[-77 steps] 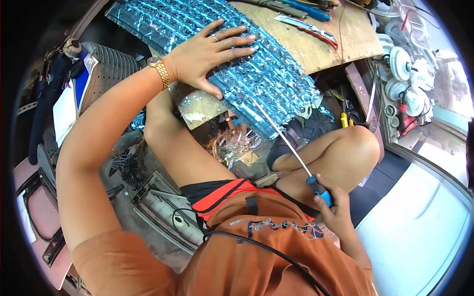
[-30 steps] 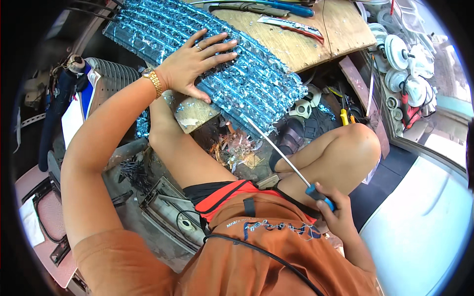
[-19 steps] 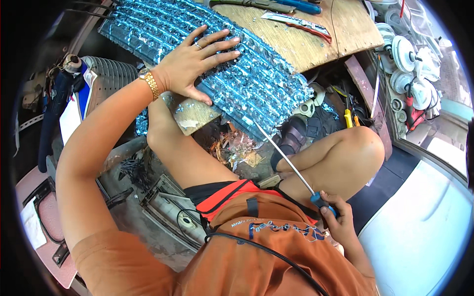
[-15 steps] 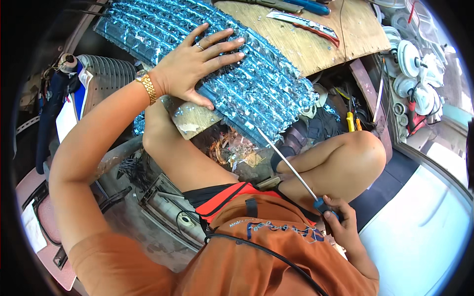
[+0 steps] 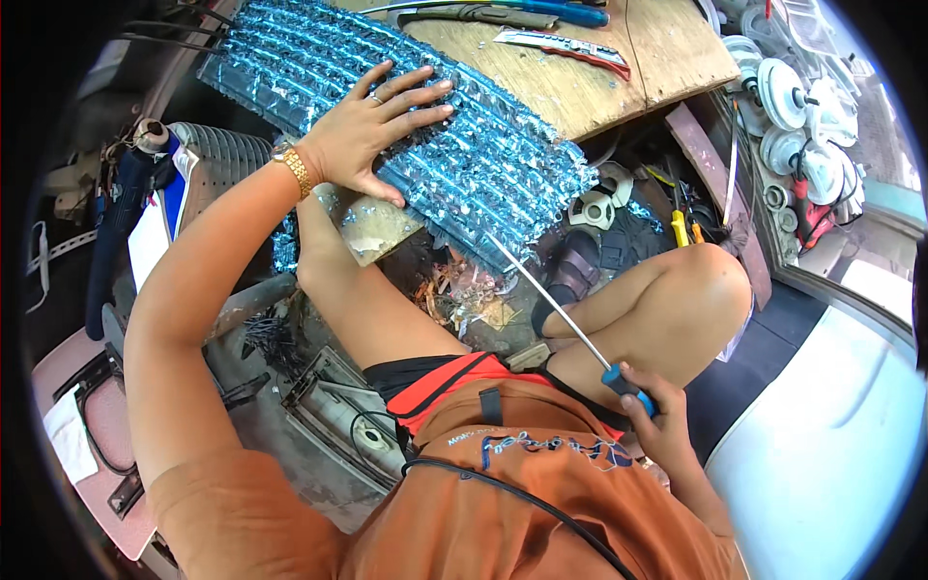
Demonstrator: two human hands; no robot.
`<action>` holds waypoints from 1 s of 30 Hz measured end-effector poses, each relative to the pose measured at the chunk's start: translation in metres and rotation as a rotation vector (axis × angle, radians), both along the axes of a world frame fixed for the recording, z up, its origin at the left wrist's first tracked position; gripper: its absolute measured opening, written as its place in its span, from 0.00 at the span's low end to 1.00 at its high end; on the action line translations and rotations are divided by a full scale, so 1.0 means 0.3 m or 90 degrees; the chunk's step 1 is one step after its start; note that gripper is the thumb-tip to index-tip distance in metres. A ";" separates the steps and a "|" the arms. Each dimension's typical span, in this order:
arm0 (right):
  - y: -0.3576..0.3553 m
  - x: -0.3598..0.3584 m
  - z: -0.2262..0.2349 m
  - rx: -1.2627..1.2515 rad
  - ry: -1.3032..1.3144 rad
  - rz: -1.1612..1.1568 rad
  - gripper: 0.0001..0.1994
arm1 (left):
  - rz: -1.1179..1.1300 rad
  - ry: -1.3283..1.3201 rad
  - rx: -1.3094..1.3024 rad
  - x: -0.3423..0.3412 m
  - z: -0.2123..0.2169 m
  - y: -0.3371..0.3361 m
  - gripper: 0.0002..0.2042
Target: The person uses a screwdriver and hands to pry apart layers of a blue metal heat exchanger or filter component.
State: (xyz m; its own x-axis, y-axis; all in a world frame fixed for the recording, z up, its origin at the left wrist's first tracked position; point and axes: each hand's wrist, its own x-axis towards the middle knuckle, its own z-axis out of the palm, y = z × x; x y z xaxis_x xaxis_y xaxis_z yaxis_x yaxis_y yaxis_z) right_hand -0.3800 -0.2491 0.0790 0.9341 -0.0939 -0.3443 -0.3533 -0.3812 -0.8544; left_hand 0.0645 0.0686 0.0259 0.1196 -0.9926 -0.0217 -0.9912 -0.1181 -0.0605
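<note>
A blue, finned metal coil [image 5: 483,145] with crumpled, ragged fins lies slanted across a wooden board. My left hand [image 5: 372,135] presses flat on it, fingers spread and thumb at the near edge. In my right hand [image 5: 659,420], low at the right near my knee, is a screwdriver [image 5: 547,300] with a long thin shaft and a blue handle. Its tip meets the coil's near right edge; whether it goes in between the fins I cannot tell.
On the wooden board [image 5: 570,101] rests a red-and-silver utility knife [image 5: 565,50]. White round plastic parts [image 5: 781,94] crowd the right side. Yellow-handled pliers [image 5: 680,227] lie beyond my knee. Scraps [image 5: 474,290] litter the floor between my legs. A grey ribbed metal part [image 5: 227,155] stands at left.
The view has shifted slightly. The screwdriver's tip now sits a little further in on the coil's near edge, and my right hand has moved up the picture. My left hand stays on the coil.
</note>
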 end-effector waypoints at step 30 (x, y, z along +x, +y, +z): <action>0.061 0.038 0.028 -0.112 -0.029 -0.014 0.15 | -0.001 -0.019 -0.001 -0.001 -0.014 0.018 0.62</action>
